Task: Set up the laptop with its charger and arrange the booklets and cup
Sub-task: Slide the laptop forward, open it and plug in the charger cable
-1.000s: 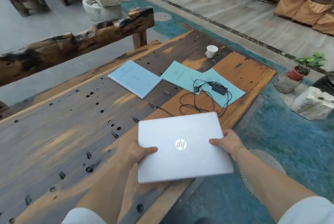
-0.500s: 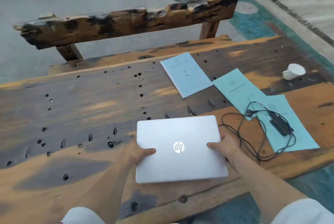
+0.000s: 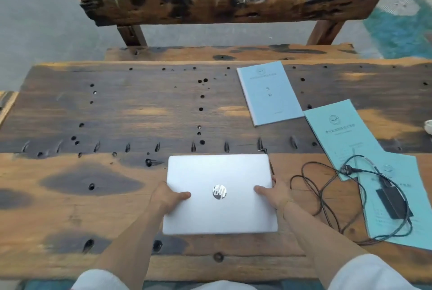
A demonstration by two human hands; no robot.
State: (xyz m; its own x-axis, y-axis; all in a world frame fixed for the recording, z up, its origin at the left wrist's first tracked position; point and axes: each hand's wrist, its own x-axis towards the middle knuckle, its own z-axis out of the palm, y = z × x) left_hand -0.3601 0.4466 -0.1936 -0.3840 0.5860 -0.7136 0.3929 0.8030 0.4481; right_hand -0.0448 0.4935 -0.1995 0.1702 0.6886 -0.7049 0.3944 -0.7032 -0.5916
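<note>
— What's shown? A scarred wooden desk (image 3: 98, 107), a closed silver laptop (image 3: 219, 194) at its near edge, left hand (image 3: 167, 197) and right hand (image 3: 274, 194) each in a clenched grip on its sides.

— The risk? Snagging the charger (image 3: 392, 201) cable at right, which could drag the booklets (image 3: 271, 93) beneath it.

head view: worn on the person's head | faces forward and steeply down across the bench (image 3: 98, 208) | near edge close below the lens, both forearms entering from the bottom | far edge and floor beyond fill the top | wide-angle, edges bowed | single view, no overlap
</note>
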